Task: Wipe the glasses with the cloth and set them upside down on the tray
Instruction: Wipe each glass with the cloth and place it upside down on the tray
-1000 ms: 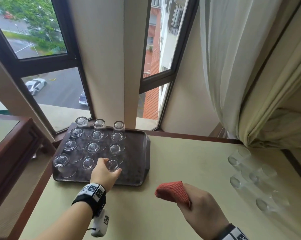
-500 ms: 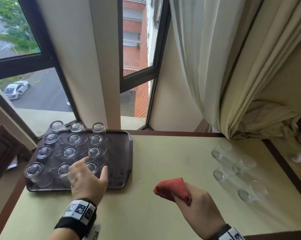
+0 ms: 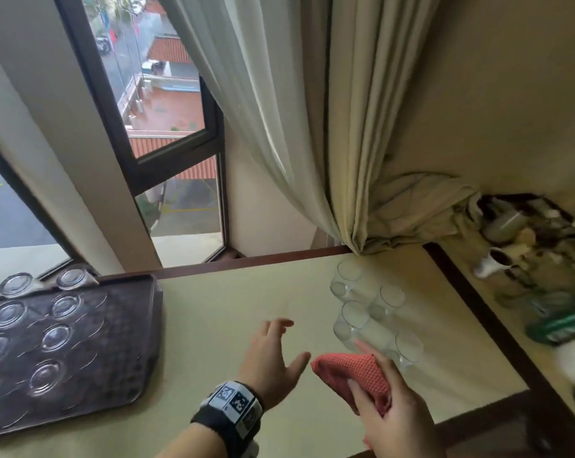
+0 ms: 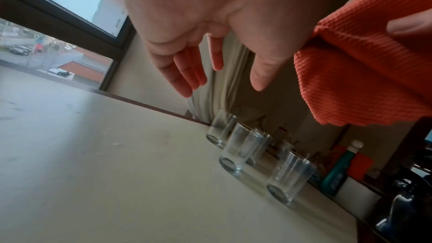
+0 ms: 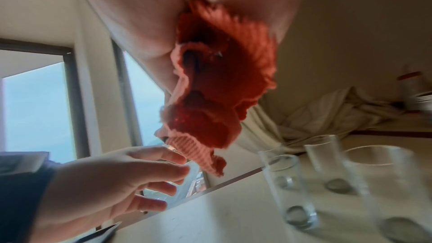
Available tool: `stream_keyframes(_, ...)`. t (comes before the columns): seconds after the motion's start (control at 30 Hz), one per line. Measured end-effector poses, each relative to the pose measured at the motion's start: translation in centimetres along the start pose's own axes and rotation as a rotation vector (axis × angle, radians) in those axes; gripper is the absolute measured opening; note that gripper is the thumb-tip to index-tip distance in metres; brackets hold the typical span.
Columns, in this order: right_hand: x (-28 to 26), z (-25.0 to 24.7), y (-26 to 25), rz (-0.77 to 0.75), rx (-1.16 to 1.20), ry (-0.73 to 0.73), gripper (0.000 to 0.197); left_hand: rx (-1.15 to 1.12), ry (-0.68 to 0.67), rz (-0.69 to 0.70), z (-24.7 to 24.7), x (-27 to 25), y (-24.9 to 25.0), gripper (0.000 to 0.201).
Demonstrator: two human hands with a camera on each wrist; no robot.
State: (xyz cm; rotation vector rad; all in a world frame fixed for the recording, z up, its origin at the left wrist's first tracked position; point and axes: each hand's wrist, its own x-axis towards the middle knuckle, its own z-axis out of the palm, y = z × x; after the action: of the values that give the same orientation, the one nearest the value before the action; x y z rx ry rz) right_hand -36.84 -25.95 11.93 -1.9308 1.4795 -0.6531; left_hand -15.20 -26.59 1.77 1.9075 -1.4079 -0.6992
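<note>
Nearest, at five o'clock, the right hand (image 3: 399, 411) clutches the bunched cloth (image 3: 352, 371). Beside it the left hand (image 3: 273, 355) hovers empty with fingers spread, having left the tray (image 3: 147, 342) at nine o'clock, where glasses (image 3: 56, 337) stand inverted. At one o'clock four upright glasses (image 3: 355, 319) stand mouth-up, near the table (image 3: 213, 309) far edge; bare tabletop lies between.
</note>
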Motion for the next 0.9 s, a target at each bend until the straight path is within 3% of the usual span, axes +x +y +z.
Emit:
stream_keyframes(0.2, 1.4, -5.4, 4.5, 0.080, 0.018, 0.083, 0.060, 0.047, -0.143, -0.040, 6.9, 6.5, 5.8, 0.099)
stream_keyframes(0.33, 2.9, -7.6, 7.0, 0.093, 0.033, 0.076, 0.055, 0.097, -0.223, -0.067, 10.5, 9.7, 7.2, 0.112)
stream_keyframes(0.43, 4.1, -8.5, 8.3, 0.072, 0.041, 0.064, 0.051, 0.115, -0.247, -0.087, 12.4, 11.1, 7.5, 0.106)
stream_keyframes(0.6, 5.8, -9.1, 9.6, 0.071, 0.060, 0.049, 0.043, 0.114, -0.185, -0.093, 14.1, 12.2, 7.1, 0.078)
stream_keyframes(0.73, 6.7, -9.0, 9.9, 0.080, 0.079, 0.043, 0.041, 0.072, -0.135, -0.090, 13.6, 11.8, 7.1, 0.077)
stream_keyframes(0.9, 7.7, -7.8, 9.2, 0.076, 0.084, -0.007, 0.044, -0.276, 0.049, -0.194, 8.9, 9.5, 6.8, 0.079)
